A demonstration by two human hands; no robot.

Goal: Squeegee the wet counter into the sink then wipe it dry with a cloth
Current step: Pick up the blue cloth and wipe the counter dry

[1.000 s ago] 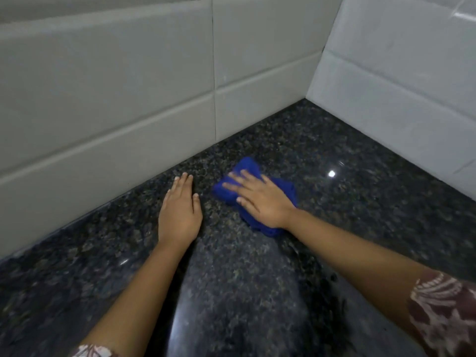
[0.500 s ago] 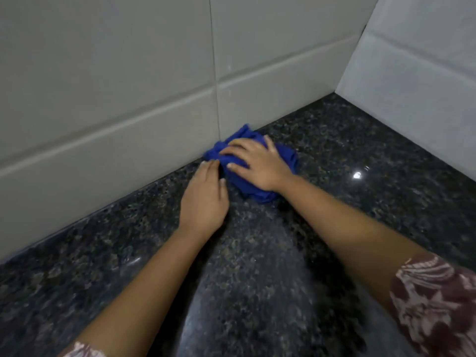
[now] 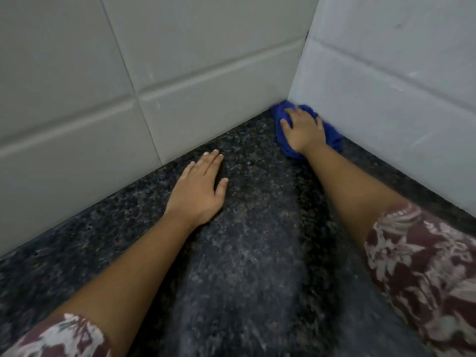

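The dark speckled counter [image 3: 257,253] runs back into a corner where two pale tiled walls meet, the back wall [image 3: 180,73] running from 9 o'clock up towards 1, the side wall [image 3: 386,99] from 1 down to 4.

The blue cloth [image 3: 334,137] is bunched up at about 2 o'clock from the middle of the view, jammed right into that corner. It touches the foot of the side wall, and its far end reaches the seam where the walls join. The right hand [image 3: 302,130] sits on top of it, fingers bent down over the wad and thumb hooked round its left edge, gripping it against the stone. Blue shows past the hand at both ends. How the fingertips lie at the wall I cannot tell, as that spot is blurred.

The left hand [image 3: 199,188] lies palm down on the bare counter just left of centre, at 8 o'clock from the cloth and well apart from it. Its fingers are straight and close together, pointing towards 1 o'clock, with the thumb out to the right. It holds nothing. The fingertips come near the back wall without touching it.

Both forearms are bare. A maroon floral sleeve [image 3: 425,266] shows at 4 o'clock and another [image 3: 59,336] at 7.
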